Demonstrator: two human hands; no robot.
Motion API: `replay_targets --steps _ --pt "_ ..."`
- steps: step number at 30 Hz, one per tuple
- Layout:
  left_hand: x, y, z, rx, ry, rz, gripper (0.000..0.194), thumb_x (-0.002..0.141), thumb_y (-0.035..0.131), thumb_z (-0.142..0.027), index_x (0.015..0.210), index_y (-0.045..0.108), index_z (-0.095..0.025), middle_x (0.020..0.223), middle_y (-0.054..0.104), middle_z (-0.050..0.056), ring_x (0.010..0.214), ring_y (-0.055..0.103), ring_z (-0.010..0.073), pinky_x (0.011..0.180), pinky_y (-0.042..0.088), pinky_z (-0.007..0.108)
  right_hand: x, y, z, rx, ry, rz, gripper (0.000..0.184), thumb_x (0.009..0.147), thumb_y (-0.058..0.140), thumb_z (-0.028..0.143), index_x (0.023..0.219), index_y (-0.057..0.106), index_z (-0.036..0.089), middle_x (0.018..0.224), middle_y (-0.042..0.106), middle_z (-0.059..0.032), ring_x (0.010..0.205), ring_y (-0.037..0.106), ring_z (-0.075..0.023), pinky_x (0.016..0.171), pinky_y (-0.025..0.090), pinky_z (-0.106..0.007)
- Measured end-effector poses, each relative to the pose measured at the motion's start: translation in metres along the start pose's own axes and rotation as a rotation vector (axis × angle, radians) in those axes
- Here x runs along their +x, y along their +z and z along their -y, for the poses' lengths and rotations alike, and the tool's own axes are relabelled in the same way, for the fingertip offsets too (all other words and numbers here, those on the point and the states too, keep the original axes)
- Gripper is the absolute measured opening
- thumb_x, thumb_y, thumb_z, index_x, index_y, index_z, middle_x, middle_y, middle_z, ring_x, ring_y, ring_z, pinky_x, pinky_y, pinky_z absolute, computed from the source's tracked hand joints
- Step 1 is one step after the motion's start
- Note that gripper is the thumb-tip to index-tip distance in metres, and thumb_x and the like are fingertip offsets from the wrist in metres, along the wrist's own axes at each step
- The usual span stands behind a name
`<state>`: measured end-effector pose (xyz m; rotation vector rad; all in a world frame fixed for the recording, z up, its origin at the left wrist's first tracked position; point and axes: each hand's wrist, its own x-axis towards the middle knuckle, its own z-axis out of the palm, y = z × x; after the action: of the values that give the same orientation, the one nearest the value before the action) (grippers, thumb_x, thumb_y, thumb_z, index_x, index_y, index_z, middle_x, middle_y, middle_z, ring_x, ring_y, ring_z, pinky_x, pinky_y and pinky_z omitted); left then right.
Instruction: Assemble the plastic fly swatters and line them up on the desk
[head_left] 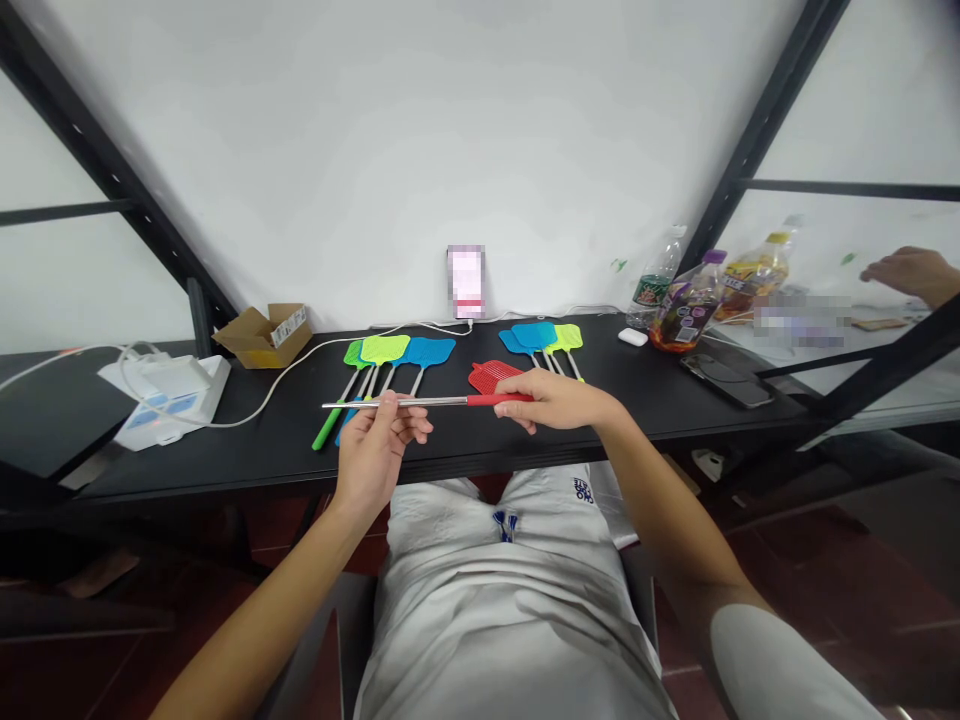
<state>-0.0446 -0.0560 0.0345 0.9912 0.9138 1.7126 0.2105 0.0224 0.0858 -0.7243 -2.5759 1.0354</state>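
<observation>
Wall [375, 150]: beyond both grips, pale and evenly lit by soft light; its source cannot be told.
Worktop [262, 450]: dark around the left grip [371, 450] and right grip [562, 398], so shadows are hard to read.
Metal rod [442, 401]: thin bright glint between the grips.
Phone [466, 280]: bright screen beyond the grips, broken into pixel blocks.
Pixelated patch [802, 315]: well right of the right grip, detail hidden.
Floor [885, 640]: lower than the grips, dim, murky red.
Black posts [82, 140]: outward of both grips, slanted by wide-angle stretch.
Focus: grips fairly crisp.
</observation>
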Motion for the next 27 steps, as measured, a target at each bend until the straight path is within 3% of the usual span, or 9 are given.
replay_targets --steps 8,16,20,22,24,27 --pt "-0.01 0.006 -0.001 0.039 0.019 0.125 0.032 0.087 0.074 -0.042 0.095 0.069 -0.012 0.08 0.073 0.007 0.065 0.068 0.0168 0.057 0.052 0.027 0.011 0.017 0.0 0.225 -0.067 0.076 0.03 0.101 0.051 0.045 0.09 0.056 0.017 0.065 0.058 0.0041 0.058 0.058 -0.0108 0.059 0.044 -0.022" --pt "-0.022 0.009 -0.007 0.356 -0.024 0.299 0.034 0.091 0.066 -0.047 0.105 0.069 -0.016 0.067 0.065 0.001 0.054 0.059 0.0132 0.051 0.047 0.025 0.025 0.046 0.012 0.164 -0.135 0.159 0.033 0.103 0.048 0.043 0.086 0.058 0.016 0.066 0.065 0.0007 0.059 0.061 -0.0109 0.06 0.046 -0.022" --pt "-0.021 0.008 -0.004 0.448 0.01 0.336 0.035 0.092 0.064 -0.051 0.095 0.071 -0.016 0.064 0.063 0.001 0.056 0.057 0.0135 0.052 0.045 0.024 0.027 0.048 0.016 0.15 -0.14 0.194 0.046 0.103 0.045 0.05 0.088 0.068 0.014 0.074 0.071 -0.0045 0.066 0.065 -0.0133 0.068 0.051 -0.024" --pt "-0.019 0.006 -0.005 0.46 0.069 0.263 0.037 0.093 0.061 -0.052 0.087 0.07 -0.016 0.065 0.061 0.001 0.056 0.056 0.0126 0.053 0.045 0.024 0.026 0.045 0.013 0.022 -0.135 0.11 0.048 0.102 0.045 0.054 0.093 0.071 0.014 0.083 0.073 -0.007 0.075 0.067 -0.016 0.075 0.052 -0.027" --pt "-0.015 0.003 -0.006 0.459 0.107 0.183 0.039 0.095 0.059 -0.051 0.079 0.067 -0.016 0.068 0.062 0.002 0.058 0.056 0.0118 0.056 0.046 0.024 0.025 0.04 0.005 -0.16 -0.094 -0.042 0.048 0.099 0.05 0.056 0.11 0.07 0.014 0.105 0.073 -0.0116 0.096 0.068 -0.0213 0.087 0.051 -0.032" --pt "-0.01 0.001 -0.005 0.422 0.057 0.135 0.04 0.093 0.061 -0.05 0.071 0.059 -0.017 0.071 0.066 0.004 0.059 0.059 0.0117 0.059 0.049 0.024 0.026 0.035 -0.015 -0.428 0.076 -0.2 0.07 0.09 0.061 0.061 0.139 0.055 0.012 0.149 0.05 -0.0225 0.14 0.046 -0.0343 0.11 0.039 -0.046"
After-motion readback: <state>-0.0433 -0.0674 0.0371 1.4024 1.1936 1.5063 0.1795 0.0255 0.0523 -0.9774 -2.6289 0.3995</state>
